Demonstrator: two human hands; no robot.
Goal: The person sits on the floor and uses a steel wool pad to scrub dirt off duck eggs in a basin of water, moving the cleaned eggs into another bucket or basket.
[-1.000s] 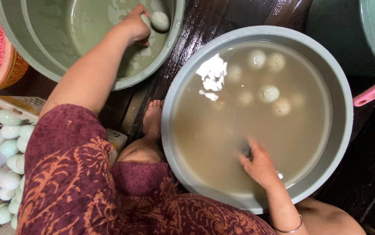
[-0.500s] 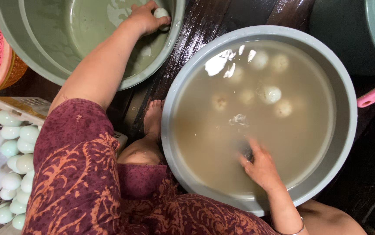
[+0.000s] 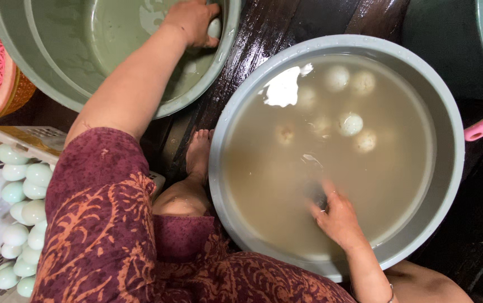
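Left grip point(image 3: 194, 21) closed around a pale egg point(image 3: 214, 28), just inside the near rim of the green basin point(image 3: 56, 84) at upper left; egg peeping out on the thumb side, long axis roughly upright in view. Right grip point(image 3: 337, 216) sunk in the murky water of the grey basin point(image 3: 449, 168), fingers curled about something dark; cannot tell what, nor how firmly. Floating eggs point(image 3: 349, 123) well apart from that hand, toward the far side, up and slightly right of it; right hand plainly the nearer of the two. Crate of washed eggs point(image 3: 20, 202) low at left, beside the knee
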